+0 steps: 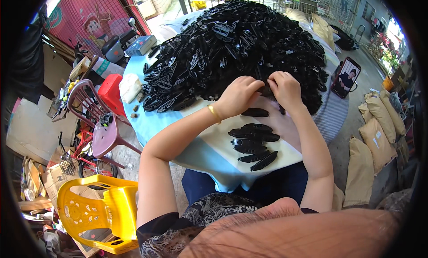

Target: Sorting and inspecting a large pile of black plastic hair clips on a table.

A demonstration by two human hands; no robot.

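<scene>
Working at the near edge of the big pile of black plastic parts (240, 44), the left hand (238, 95) and right hand (285, 89) close their grip together on one small black piece (266, 89) between the fingertips. Nearer the person, a few finished-looking long pieces (254, 144) lie in a group on the counter (196, 155). The pile remains huge, so most work is probably left. A phone (347, 77) stands on the right.

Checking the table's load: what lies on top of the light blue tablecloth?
On the light blue tablecloth sit a big heap of black plastic parts, a few separate black pieces and a phone. The cloth under the heap is hidden.
</scene>
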